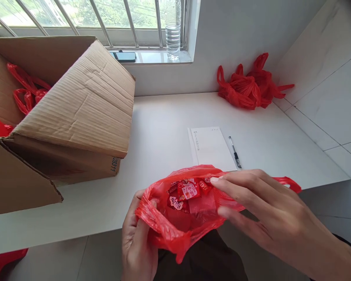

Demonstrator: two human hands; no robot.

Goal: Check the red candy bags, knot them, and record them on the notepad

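At lower centre I record the left hand [140, 242] gripping the rim of an open red plastic bag [178, 222]; the right hand [275, 210], fingers parted, meets its mouth. White tabletop [159, 130] separates brown cardboard box [82, 101], left, from white paper sheets [212, 148].

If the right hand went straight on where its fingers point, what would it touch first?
Probably the small red wrapped packets inside the open red bag, just beyond the right hand in this view. Depth is unclear: it might pass above them or brush the bag's wall first.
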